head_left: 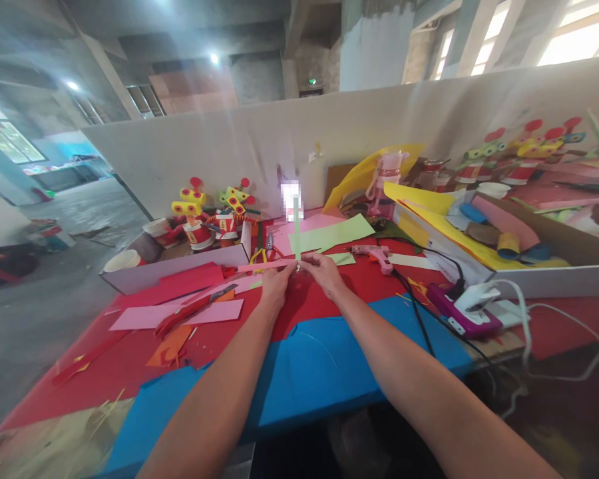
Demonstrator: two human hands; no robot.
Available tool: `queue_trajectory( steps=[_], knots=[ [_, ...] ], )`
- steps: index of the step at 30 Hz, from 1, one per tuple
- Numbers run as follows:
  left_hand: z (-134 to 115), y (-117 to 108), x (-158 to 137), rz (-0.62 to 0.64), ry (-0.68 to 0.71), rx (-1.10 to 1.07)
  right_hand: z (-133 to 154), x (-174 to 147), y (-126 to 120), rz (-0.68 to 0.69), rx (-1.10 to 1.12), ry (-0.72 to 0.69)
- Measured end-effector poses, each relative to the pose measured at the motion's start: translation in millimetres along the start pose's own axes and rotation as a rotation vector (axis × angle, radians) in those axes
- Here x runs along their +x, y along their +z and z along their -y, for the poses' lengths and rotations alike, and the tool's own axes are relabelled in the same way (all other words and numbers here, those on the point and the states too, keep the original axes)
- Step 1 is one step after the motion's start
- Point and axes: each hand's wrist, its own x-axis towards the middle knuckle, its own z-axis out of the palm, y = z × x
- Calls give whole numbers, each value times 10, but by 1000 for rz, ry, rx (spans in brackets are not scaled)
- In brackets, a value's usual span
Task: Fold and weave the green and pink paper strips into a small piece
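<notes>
Both my hands meet over the red-covered part of the table, fingertips almost touching. My left hand point(274, 283) pinches a pink paper strip point(257, 267) that sticks out to the left. A light green paper strip point(297, 233) runs away from me at about a right angle to it, its near end at the fingertips of my right hand point(325, 274), which are closed on it. The two strips come together between the hands; whether they are stuck to each other is too small to tell. Just beyond lie a light green paper sheet point(332, 234) and pliers with yellow handles point(258, 255).
A pink glue gun point(374, 256) with a black cable lies to the right, near a purple power strip point(462, 313). Red scissors point(194, 311) rest at left. Paper-cup robot figures point(197, 226) stand behind a low box; a white box point(544, 279) holds coloured scraps.
</notes>
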Motion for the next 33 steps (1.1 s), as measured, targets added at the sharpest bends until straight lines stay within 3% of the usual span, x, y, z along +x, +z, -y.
queue_trajectory(
  steps=[11, 18, 27, 33],
  knots=[
    [-9, -11, 5, -78, -20, 61, -18, 34, -40, 31, -158, -63],
    [37, 5, 34, 69, 24, -73, 47, 11, -71, -59, -390, -141],
    [14, 18, 19, 174, -3, -90, -54, 25, -30, -53, -81, -53],
    [-2, 5, 25, 142, 12, -49, -4, 20, -52, -33, -213, -47]
  ],
)
